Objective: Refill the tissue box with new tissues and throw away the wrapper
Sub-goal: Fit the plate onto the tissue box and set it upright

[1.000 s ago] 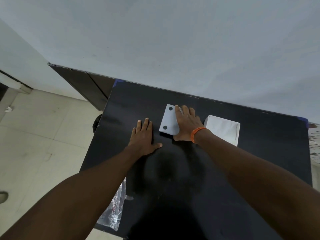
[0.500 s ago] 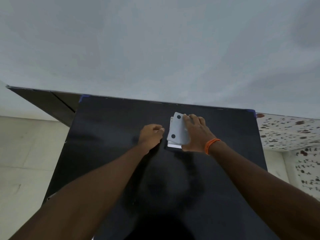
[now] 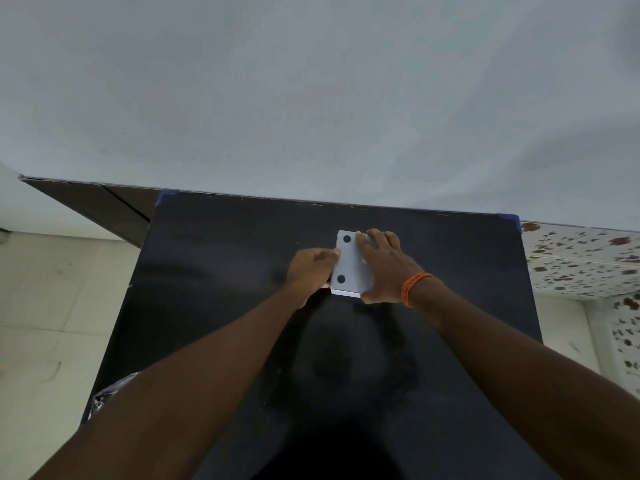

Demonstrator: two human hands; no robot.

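Clear wrapper (image 3: pixel 114 386) seen at near-left edge of black table (image 3: pixel 214 271), partly hidden by left forearm. Left hand (image 3: pixel 311 271) curled, fingertips pressed against left side of tissue box (image 3: pixel 349 265). Box placed toward far middle of table, grey face with two black dots turned up. Right hand (image 3: pixel 384 268), orange band (image 3: pixel 414 287) at wrist, laid over right side of box, gripping it.
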